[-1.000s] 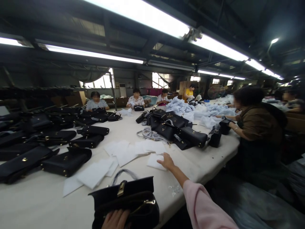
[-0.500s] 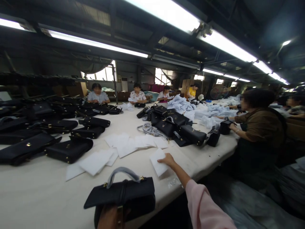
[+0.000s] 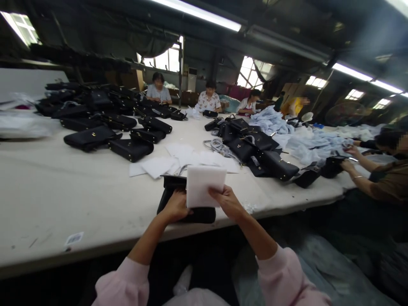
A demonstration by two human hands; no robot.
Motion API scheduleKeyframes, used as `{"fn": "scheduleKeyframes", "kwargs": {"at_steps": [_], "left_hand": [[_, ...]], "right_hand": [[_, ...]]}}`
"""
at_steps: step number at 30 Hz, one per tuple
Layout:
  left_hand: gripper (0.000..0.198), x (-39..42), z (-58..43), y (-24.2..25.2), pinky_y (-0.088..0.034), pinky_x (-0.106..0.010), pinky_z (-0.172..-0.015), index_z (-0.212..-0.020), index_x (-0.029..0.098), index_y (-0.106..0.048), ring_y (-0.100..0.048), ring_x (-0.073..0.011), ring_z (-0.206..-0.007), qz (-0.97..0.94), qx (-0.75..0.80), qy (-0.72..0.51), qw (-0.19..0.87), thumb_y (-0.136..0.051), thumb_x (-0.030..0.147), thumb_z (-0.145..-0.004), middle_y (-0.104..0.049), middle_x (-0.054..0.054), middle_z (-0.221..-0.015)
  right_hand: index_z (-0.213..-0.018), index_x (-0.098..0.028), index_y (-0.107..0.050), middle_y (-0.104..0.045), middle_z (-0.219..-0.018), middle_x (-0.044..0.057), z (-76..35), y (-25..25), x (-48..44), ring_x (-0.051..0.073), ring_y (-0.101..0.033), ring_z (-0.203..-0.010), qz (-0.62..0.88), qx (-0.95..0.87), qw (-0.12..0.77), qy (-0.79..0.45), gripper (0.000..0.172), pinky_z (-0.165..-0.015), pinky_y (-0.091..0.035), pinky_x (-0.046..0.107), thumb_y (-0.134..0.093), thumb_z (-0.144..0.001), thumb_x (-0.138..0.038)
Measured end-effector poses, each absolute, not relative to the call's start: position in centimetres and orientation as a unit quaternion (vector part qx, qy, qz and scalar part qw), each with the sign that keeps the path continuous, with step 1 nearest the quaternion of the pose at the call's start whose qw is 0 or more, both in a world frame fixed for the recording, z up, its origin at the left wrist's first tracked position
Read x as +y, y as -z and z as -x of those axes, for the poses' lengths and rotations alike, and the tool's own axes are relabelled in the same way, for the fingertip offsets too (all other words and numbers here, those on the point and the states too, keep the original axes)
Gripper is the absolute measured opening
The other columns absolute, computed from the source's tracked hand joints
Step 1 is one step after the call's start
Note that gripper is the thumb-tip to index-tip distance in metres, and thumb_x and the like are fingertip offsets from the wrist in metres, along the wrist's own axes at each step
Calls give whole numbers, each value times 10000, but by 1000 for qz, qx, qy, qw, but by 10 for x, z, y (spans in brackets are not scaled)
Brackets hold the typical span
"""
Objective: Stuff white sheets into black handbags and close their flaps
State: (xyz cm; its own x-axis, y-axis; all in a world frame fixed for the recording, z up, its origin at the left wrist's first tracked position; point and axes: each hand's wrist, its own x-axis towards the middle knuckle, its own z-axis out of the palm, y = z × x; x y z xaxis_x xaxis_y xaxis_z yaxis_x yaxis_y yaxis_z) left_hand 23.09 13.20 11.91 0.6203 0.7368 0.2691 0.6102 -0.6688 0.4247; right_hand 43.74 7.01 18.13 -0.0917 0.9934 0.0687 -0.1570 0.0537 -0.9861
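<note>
A black handbag (image 3: pixel 200 215) rests near the table's front edge, directly in front of me. My left hand (image 3: pixel 176 205) grips it at the front, with its fingertips partly hidden against the bag and behind the sheet's lower corner. My right hand (image 3: pixel 227 201) pinches a white foam sheet (image 3: pixel 204 180), thumb on the near face. The sheet is upright above the bag and covers part of its flap and handle. More white sheets (image 3: pixel 158 167) lie spread on the table just beyond the bag.
Black handbags are heaped at the left (image 3: pixel 92 138) and right (image 3: pixel 277 163). Coiled grey-wrapped straps (image 3: pixel 219 146) lie by the right heap. Pale blue wrapping (image 3: pixel 270 121) is piled farther back. A co-worker (image 3: pixel 390 170) handles a bag at the right; others sit across the table.
My right hand has lifted the white sheet off the table and brought it left, over the handbag. The bag now shows its opening side differently, and my view has shifted left.
</note>
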Motion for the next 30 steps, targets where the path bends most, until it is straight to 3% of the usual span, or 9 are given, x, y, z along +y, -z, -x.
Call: {"fn": "scheduleKeyframes", "kwargs": {"at_steps": [4,9,11,14,16,21,26,30], "left_hand": [[384,122,-224,-111,-389,-524,-1005,-915,178,-656,-558,-324,-1075,-890,372,-238,115,-820,209,-569,-658,-99,-1059],[380,115,-219,-99,-344,-541,-1067,-961,183,-616,-524,-303,-1154,-874,374,-300,73,-797,193,-627,-621,-100,-1186],[400,113,-219,-95,-348,-541,-1068,-994,189,-596,-522,-297,-1154,-871,378,-309,62,-788,196,-643,-615,-93,-1188],[376,115,-220,-92,-312,-562,-1095,-990,190,-574,-547,-277,-1104,-868,380,-313,60,-767,197,-668,-626,-78,-1126],[356,117,-220,-92,-297,-574,-1104,-980,191,-570,-555,-274,-1090,-867,381,-315,62,-755,196,-676,-626,-77,-1115],[329,118,-222,-98,-327,-573,-1093,-975,196,-591,-556,-286,-1082,-870,387,-302,54,-742,208,-684,-624,-81,-1076],[336,102,-219,-92,-435,-527,-1012,-986,214,-614,-555,-304,-1075,-866,402,-299,7,-731,185,-673,-630,-71,-1046],[298,104,-203,-65,-531,-466,-882,-1032,231,-616,-598,-304,-1033,-858,358,-357,-93,-640,203,-737,-658,-84,-1068]], "right_hand": [[-968,-142,-709,-696,-868,40,-430,-163,107,194,-618,-811,436,-573,560,-409,336,-763,-495,326,-700,-792,-428],[-1129,-200,-689,-682,-1102,71,-428,-158,111,225,-609,-1049,373,-753,460,-286,313,-966,-447,369,-524,-924,-369],[-1129,-205,-685,-686,-1085,64,-425,-156,104,222,-621,-1026,386,-763,435,-283,316,-942,-462,354,-503,-933,-374],[-1038,-152,-689,-694,-905,54,-421,-156,100,215,-631,-838,479,-677,481,-284,344,-753,-508,310,-554,-896,-435],[-999,-131,-682,-685,-864,48,-421,-157,103,206,-610,-794,503,-639,505,-290,367,-702,-498,295,-579,-874,-460],[-1008,-160,-687,-678,-861,16,-426,-160,117,189,-592,-793,491,-705,414,-300,304,-735,-469,286,-575,-877,-412],[-858,-155,-707,-668,-754,-3,-423,-163,125,162,-584,-711,481,-765,300,-305,154,-686,-445,249,-596,-830,-258],[-910,-175,-723,-698,-849,14,-415,-160,120,179,-622,-813,411,-803,301,-310,176,-751,-461,252,-579,-812,-198]]}}
